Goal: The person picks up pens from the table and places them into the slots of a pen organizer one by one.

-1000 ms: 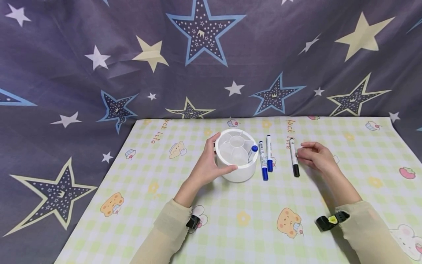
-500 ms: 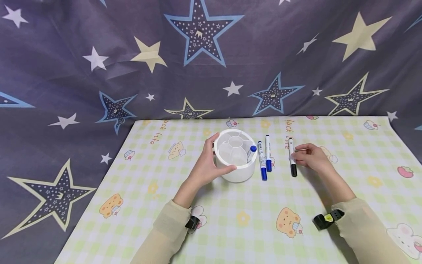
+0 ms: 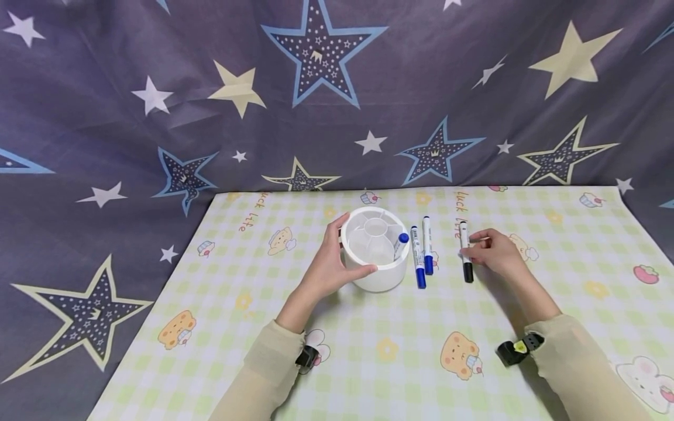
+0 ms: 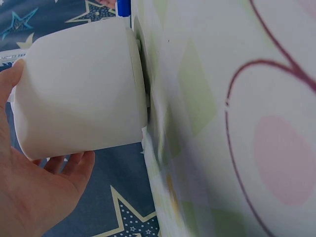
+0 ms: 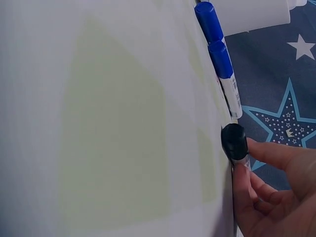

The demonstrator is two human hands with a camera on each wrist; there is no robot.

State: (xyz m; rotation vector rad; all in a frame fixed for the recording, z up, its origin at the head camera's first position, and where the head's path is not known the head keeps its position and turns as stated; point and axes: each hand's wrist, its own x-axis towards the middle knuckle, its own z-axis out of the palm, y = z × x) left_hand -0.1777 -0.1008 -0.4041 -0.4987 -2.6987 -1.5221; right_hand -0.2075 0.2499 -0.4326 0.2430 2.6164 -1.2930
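Note:
A white round pen holder (image 3: 378,278) with several compartments stands on the table. My left hand (image 3: 323,269) grips its left side, thumb across the front rim; the left wrist view shows fingers around the holder's wall (image 4: 81,89). One blue-capped marker (image 3: 402,241) leans inside the right compartment. Just right of the holder, two blue-capped markers (image 3: 418,260) lie side by side. Farther right, my right hand (image 3: 495,252) pinches a black-capped marker (image 3: 467,271) between thumb and fingers. In the right wrist view, the black cap (image 5: 234,140) points toward the camera, and the marker appears to lie on the table.
A checked tablecloth (image 3: 387,374) with cartoon prints covers the table. Behind the table's back edge hangs a dark curtain (image 3: 347,140) with stars. Each wrist carries a small black camera, such as the right one (image 3: 513,352).
My right hand has moved slightly left and closed its thumb and fingers on the black-capped marker. My left hand and the pen holder stay in place.

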